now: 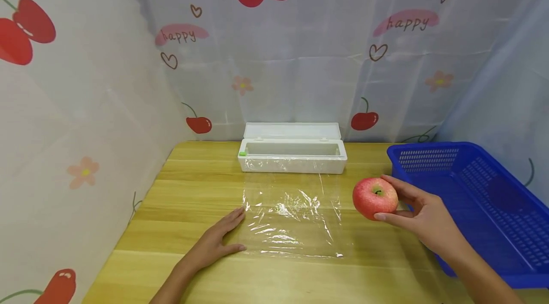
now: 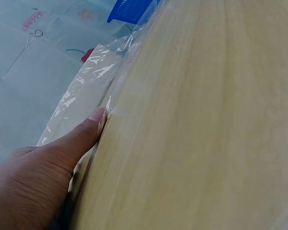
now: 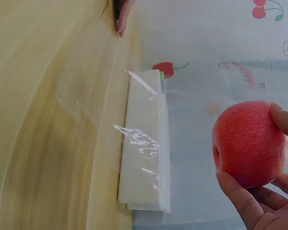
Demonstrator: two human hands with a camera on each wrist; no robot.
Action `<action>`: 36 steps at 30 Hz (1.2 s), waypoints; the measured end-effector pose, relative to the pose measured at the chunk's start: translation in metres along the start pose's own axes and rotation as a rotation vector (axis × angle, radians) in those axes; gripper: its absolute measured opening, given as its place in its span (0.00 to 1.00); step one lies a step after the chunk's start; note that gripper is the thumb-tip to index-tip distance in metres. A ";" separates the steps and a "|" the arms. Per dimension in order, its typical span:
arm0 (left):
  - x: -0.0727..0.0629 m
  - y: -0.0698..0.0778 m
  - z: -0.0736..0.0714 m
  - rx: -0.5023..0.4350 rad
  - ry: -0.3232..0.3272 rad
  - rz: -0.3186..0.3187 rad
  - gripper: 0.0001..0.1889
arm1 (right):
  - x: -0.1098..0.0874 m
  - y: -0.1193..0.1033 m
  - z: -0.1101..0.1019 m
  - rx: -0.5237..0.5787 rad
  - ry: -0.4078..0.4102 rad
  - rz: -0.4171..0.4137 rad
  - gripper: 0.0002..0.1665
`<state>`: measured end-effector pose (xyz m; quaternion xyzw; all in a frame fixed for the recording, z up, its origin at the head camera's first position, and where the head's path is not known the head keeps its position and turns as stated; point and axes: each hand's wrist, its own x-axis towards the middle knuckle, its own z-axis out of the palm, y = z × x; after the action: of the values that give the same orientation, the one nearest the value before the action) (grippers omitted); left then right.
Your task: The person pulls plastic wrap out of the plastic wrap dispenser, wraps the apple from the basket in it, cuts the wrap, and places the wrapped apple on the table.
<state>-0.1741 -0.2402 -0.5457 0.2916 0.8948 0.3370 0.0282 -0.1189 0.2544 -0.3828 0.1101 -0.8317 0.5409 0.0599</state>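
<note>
My right hand [image 1: 429, 213] grips a red apple [image 1: 375, 198] between thumb and fingers, above the table just left of the blue basket. In the right wrist view the apple [image 3: 249, 143] has the thumb and fingertips round its side. A sheet of clear plastic wrap [image 1: 291, 218] lies spread on the table, running back to the front of the white wrap box [image 1: 293, 165]. Fingers extended, my left hand [image 1: 214, 242] rests at the left edge of the wrap. The left wrist view shows its thumb [image 2: 84, 134] at the film's edge.
The white box stands against the back curtain [image 1: 291, 80] with its lid [image 1: 292, 130] raised. A blue plastic basket [image 1: 454, 208] with perforated walls stands on the right. Printed curtains enclose the wooden table [image 1: 171, 208] on the left, back and right.
</note>
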 end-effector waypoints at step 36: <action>0.000 0.002 0.001 -0.019 0.001 -0.009 0.47 | 0.065 0.033 0.090 0.251 -0.096 -0.036 0.46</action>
<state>-0.1734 -0.2387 -0.5453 0.2871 0.8928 0.3456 0.0318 -0.1879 0.1774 -0.4349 0.1574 -0.7573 0.6336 0.0151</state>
